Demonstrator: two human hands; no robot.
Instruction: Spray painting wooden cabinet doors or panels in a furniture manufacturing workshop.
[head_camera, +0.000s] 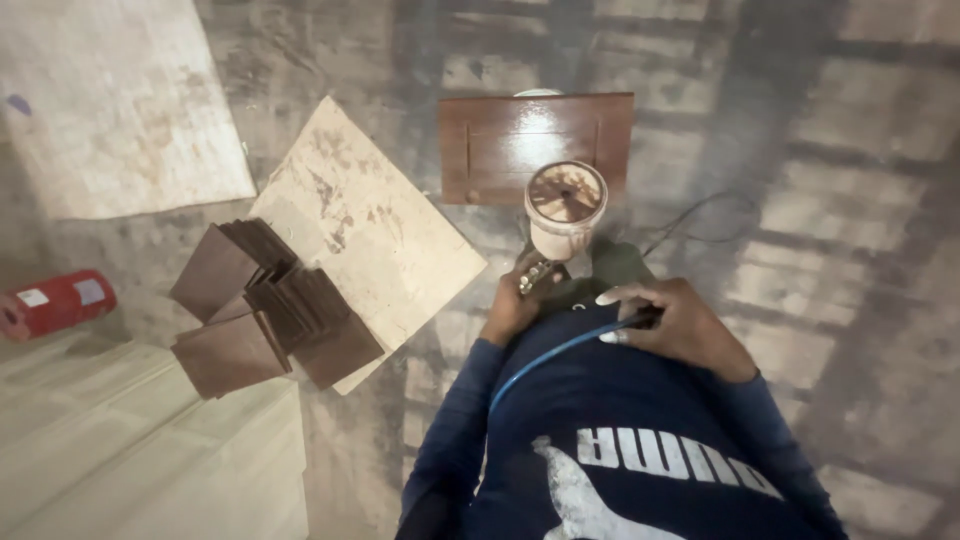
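Right now your left hand (517, 305), just below the middle of the frame, is clenched around the handle of a spray gun (560, 225), whose stained plastic cup (565, 205) sits upright on top so the finish feeds down into it. Your right hand (680, 322), just beside it toward the right, is closed on the blue hose (545, 355), gripping it near the gun where it curves back across your dark sweatshirt, likely to keep it from dragging. The nozzle points toward the brown wooden panel (537, 145) lying flat near the top centre, glossy and wet-looking, raised on something pale beneath it. Left of centre, a fanned stack of small brown panels (265, 310) rests partly on a pale stained board (375, 225), well apart from the wet piece. A red cylinder (55, 303) lies at the left edge.
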